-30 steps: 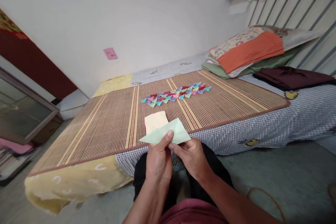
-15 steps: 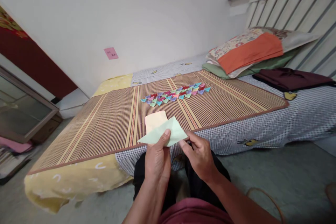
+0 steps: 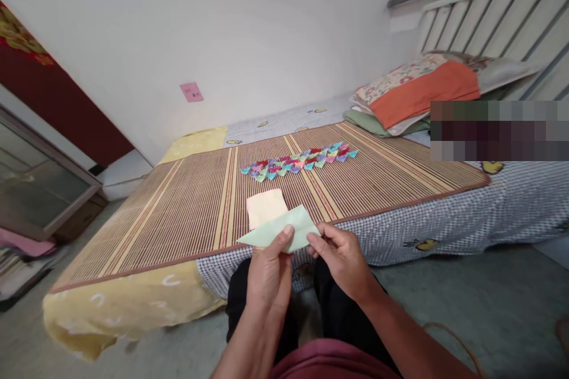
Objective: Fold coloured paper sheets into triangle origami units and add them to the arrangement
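A pale green sheet of paper [image 3: 271, 230], folded to a long point on the left, is held above the near edge of the bed. My left hand [image 3: 272, 254] grips it from below with the thumb on top. At its right corner my right hand [image 3: 338, 249] pinches the paper between thumb and fingers. Just behind it, a stack of cream-coloured paper [image 3: 267, 206] lies on the striped mat [image 3: 200, 207], partly covered by the green sheet. Farther back sit rows of small folded paper pieces [image 3: 297, 163] in many colours.
Pillows [image 3: 427, 89] with an orange cover are piled at the right, by the white slatted headboard [image 3: 498, 18]. A blurred patch hides something beside them. The checked sheet [image 3: 400, 225] hangs over the bed's front edge. A glass-fronted cabinet [image 3: 40, 172] stands at the left.
The top corner of the green paper has come down and shifted right, making its outline narrower. My right thumb now rests on its right corner. More of the cream stack shows.
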`<state>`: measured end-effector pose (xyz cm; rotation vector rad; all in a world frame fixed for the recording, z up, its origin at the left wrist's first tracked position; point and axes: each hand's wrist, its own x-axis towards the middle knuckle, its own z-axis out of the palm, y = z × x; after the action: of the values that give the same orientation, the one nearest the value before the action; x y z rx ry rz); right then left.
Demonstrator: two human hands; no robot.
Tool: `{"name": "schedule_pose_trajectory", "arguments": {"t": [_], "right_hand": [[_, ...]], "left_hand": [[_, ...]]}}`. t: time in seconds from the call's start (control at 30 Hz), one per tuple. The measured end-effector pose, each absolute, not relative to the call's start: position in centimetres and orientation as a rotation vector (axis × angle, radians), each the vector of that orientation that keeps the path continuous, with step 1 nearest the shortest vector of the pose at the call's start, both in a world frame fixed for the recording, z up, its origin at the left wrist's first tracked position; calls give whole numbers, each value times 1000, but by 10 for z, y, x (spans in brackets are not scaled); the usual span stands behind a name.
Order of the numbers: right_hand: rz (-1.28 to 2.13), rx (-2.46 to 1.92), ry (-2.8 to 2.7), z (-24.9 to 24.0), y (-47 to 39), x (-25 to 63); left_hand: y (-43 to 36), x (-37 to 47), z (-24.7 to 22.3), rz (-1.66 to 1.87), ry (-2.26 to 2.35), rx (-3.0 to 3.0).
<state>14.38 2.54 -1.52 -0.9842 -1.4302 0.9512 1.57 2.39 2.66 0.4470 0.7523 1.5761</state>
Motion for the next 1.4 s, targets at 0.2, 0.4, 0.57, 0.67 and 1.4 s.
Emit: {"name": "schedule_pose_trajectory", "arguments": {"t": [0.2,0.4,0.57,0.67,1.4], "right_hand": [[1116,-895,-1595,-7,27,158],[1220,-830,-1504,-10,32,151],[1153,-904,-1362,-20,29,131],[1118,-894,-1378,-20,24,129],[779,-892,-1371,22,16,168]], "left_hand": [[26,12,24,1572,760,462],[25,14,27,1567,758,537],[23,15,27,1529,765,561],[25,12,25,1529,770,568],[9,12,36,1443,922,983]]}}
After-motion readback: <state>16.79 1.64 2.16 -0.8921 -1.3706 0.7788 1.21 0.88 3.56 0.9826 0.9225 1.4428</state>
